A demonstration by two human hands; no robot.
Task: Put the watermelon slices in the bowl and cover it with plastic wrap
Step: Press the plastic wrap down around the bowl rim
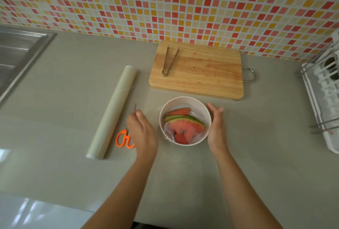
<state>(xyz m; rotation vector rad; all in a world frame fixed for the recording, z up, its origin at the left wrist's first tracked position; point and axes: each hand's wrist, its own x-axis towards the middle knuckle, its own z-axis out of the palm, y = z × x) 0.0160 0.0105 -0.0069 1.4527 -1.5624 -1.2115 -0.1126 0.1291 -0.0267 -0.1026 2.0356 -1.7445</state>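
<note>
Half the scissors (pixel 122 139) hidden, left hand (pixel 142 131) overlapping

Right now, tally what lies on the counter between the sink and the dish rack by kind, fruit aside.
Rectangular wooden cutting board: 1
Serrated metal tongs: 1
Roll of clear plastic wrap: 1
Orange-handled scissors: 1
Round white bowl: 1
Total: 5
</note>
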